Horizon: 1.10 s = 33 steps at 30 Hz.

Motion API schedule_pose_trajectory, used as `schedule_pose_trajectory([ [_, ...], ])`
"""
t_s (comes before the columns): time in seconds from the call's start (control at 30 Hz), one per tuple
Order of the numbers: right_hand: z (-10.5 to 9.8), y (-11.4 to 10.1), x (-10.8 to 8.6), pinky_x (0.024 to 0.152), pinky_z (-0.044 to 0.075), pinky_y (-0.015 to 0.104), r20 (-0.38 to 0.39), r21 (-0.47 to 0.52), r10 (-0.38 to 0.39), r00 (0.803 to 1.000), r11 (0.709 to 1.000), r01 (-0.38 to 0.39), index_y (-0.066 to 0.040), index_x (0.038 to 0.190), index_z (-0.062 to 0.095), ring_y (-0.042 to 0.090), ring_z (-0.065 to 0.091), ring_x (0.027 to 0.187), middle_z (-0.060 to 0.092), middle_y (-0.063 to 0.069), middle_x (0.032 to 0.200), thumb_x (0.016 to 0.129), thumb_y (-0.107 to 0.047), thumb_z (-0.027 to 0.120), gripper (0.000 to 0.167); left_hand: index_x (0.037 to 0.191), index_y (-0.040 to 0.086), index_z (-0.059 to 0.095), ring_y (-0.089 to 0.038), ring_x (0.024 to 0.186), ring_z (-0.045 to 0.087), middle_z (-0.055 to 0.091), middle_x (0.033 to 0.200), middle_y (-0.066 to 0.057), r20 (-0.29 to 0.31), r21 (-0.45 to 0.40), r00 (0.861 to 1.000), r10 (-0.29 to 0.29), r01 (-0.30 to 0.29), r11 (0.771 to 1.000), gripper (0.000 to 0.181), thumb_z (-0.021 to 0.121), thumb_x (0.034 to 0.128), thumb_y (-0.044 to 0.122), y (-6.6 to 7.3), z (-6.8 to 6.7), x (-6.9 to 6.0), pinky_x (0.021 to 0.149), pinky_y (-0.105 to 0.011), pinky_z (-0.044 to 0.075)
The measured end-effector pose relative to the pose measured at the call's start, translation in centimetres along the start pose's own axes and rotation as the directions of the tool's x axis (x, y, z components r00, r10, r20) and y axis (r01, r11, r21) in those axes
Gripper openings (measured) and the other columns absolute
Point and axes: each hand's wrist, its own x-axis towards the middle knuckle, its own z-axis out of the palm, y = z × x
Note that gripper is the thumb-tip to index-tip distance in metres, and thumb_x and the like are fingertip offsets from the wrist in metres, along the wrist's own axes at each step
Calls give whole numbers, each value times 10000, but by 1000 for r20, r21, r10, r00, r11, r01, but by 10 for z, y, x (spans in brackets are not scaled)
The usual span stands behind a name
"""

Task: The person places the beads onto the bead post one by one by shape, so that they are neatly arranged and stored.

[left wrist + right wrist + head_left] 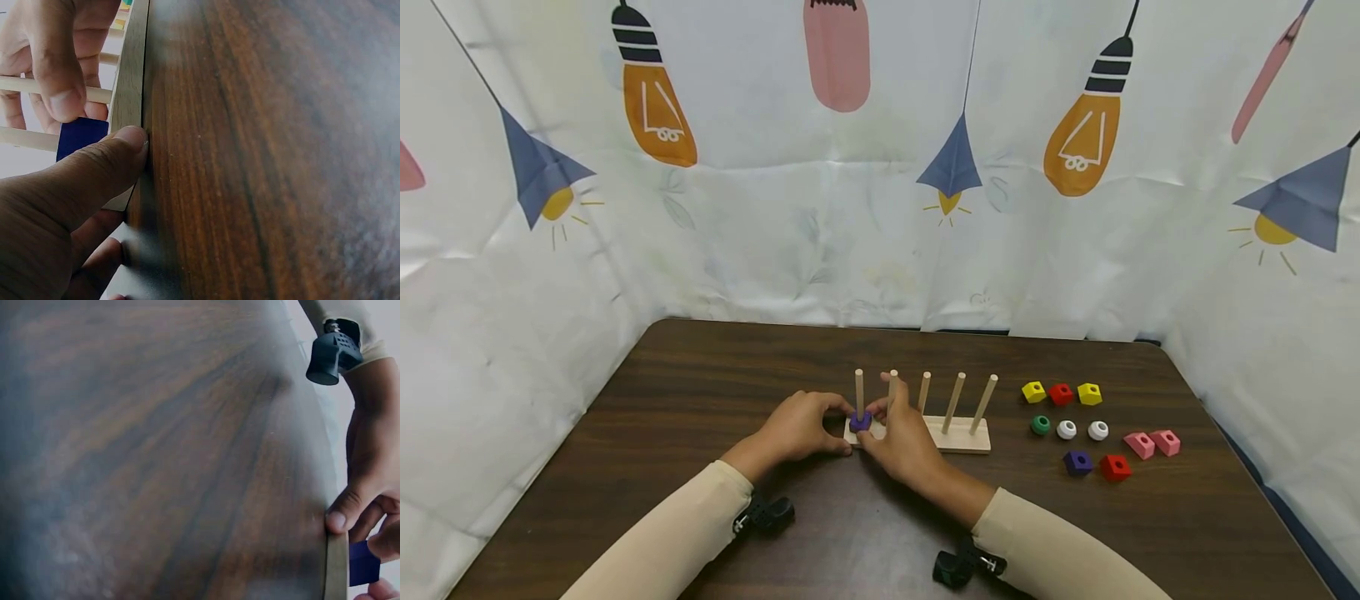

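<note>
Wooden peg stand (958,442), pale, lies flat, long axis running 9 to 3 o'clock; five slim round pegs (954,402) rise in a row. Purple block (861,422), flat-faced, sits low on the 9 o'clock end peg, threaded over it. Left hand (793,427) grips the stand's 9 o'clock end; right hand (904,442) pinches the block from 3 o'clock.

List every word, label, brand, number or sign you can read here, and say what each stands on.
None: no text can be read in any view.
White fabric curtain: printed pictures only, no lettering.
Pale wooden peg board: no marking seen.
Dark purple block with a hole: no marking seen.
Black wrist cameras: pale details on the mounts, too small to tell whether they are lettering.
</note>
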Motion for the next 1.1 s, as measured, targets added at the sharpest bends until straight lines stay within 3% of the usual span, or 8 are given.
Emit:
schedule_pose_trajectory([
  [0.1, -4, 0, -3, 968, 515, 436, 52, 10, 14, 999, 1000, -15, -11, 1557, 152, 313, 652, 1163, 665, 155, 1292, 851, -130, 844, 995, 1096, 210, 763, -234, 1044, 696, 762, 1098, 31, 1, 3, 1000, 3, -3, 1000, 466, 959, 699, 355, 0, 0, -1, 891, -467, 538],
  [0.27, -16, -2, -14, 1052, 445, 504, 183, -18, 49, 982, 999, -46, 7, 1599, 42, 373, 500, 1347, 438, 221, 1544, 898, -237, 809, 1067, 1109, 223, 760, -236, 1064, 688, 756, 1118, 38, 2, 8, 1000, -7, 7, 1000, 476, 959, 698, 358, -1, 1, -2, 911, -467, 532],
  [0.4, -28, -1, -21, 995, 491, 477, 275, -118, 31, 961, 993, 2, 53, 1583, 95, 331, 577, 1259, 494, 239, 1482, 919, -283, 774, 1008, 1107, 231, 759, -233, 1056, 686, 754, 1117, 39, 2, 10, 1000, -7, 7, 1000, 479, 959, 694, 368, -2, 1, -1, 903, -466, 532],
  [0.6, -52, 4, -33, 1084, 427, 482, 405, -187, 1, 914, 979, 82, -21, 1624, 65, 315, 483, 1374, 435, 189, 1555, 952, -294, 737, 989, 1102, 239, 759, -232, 1052, 681, 749, 1121, 42, 5, 12, 1000, -22, 22, 1000, 476, 961, 693, 377, -2, 1, -1, 899, -468, 529],
  [0.83, -85, 18, -46, 1049, 458, 484, 495, -266, -37, 868, 945, 192, -97, 1587, 316, 250, 511, 1351, 506, 96, 1506, 977, -301, 710, 754, 1091, 241, 761, -230, 1050, 679, 754, 1114, 48, 3, 9, 1000, -28, 28, 1000, 467, 964, 689, 363, 0, -1, -2, 900, -461, 524],
  [0.97, -106, 31, -56, 1018, 484, 472, 494, -316, -57, 867, 918, 240, -119, 1543, 425, 227, 529, 1322, 539, 80, 1461, 986, -308, 703, 651, 1101, 241, 759, -238, 1067, 676, 751, 1124, 48, 6, 4, 1000, -24, 24, 1000, 467, 959, 697, 367, 1, -1, -1, 909, -466, 522],
  [1.1, -128, 45, -68, 986, 503, 471, 447, -339, -65, 892, 911, 237, -125, 1508, 476, 227, 565, 1279, 578, 69, 1408, 990, -319, 703, 599, 1111, 243, 756, -250, 1072, 675, 749, 1131, 42, 9, 9, 1000, -15, 15, 1000, 471, 954, 704, 376, 1, -1, -1, 909, -473, 522],
])
